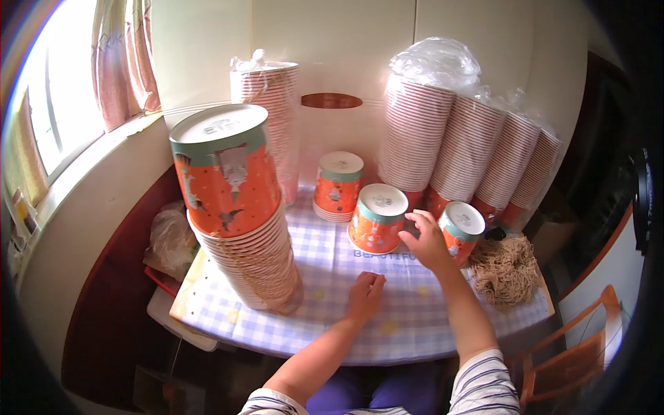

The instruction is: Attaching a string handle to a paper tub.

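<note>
My right hand point(429, 242) has its thumb and fingers apart beside an upside-down orange paper bucket point(377, 232) with a green band and white base. Whether the fingertips touch its side I cannot tell. My left hand point(365, 299) is curled closed low over the checked tablecloth, in front of that bucket; anything inside its fingers is hidden. Right of my right hand is another upturned orange bucket point(462, 235), next to a tangled heap of tan string point(508, 270). Behind and slightly left stands a short upturned bucket stack point(339, 187).
A tall stack of nested upturned buckets point(242, 228) rises at the table's left. Another tall stack point(266, 90) stands behind it. Several plastic-wrapped stacks point(418, 131) line the back right. A wooden chair point(570, 360) is at the lower right, a window point(66, 90) at the left.
</note>
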`<action>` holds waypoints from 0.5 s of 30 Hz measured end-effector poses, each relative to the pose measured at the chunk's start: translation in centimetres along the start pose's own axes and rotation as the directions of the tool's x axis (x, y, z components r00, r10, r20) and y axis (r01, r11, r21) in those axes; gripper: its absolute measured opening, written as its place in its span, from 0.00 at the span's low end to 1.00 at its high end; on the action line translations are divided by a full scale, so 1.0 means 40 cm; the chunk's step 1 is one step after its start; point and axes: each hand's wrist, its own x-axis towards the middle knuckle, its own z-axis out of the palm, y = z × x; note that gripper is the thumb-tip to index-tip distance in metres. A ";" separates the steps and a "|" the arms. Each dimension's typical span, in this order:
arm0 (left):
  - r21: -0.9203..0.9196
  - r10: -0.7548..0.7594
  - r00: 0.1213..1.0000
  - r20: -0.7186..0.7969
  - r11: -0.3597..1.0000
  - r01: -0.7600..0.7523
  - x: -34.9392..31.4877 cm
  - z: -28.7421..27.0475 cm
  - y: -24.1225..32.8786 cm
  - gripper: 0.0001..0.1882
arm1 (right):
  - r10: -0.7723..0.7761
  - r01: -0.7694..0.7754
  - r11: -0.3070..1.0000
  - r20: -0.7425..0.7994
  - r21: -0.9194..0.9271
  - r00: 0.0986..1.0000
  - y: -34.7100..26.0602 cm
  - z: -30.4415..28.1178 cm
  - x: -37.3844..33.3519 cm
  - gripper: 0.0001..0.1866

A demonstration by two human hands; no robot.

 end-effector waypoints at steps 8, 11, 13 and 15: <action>-0.006 -0.067 0.998 -0.020 0.998 0.067 -0.002 -0.011 0.017 0.09 | -0.278 0.230 0.931 -0.146 -0.283 0.949 0.085 0.133 0.009 0.25; 0.014 -0.061 0.997 -0.039 0.998 0.061 0.002 -0.019 0.007 0.08 | -0.311 0.286 0.949 -0.251 -0.131 0.917 0.086 0.108 -0.008 0.17; 0.026 -0.044 0.997 -0.062 0.999 0.046 0.000 -0.021 0.005 0.08 | -0.218 0.245 0.969 -0.325 0.042 0.920 0.084 0.064 -0.041 0.17; 0.043 0.080 0.985 -0.150 0.996 -0.074 0.003 -0.033 0.016 0.06 | 0.177 -0.023 0.899 -0.316 0.437 0.932 0.086 0.033 -0.079 0.14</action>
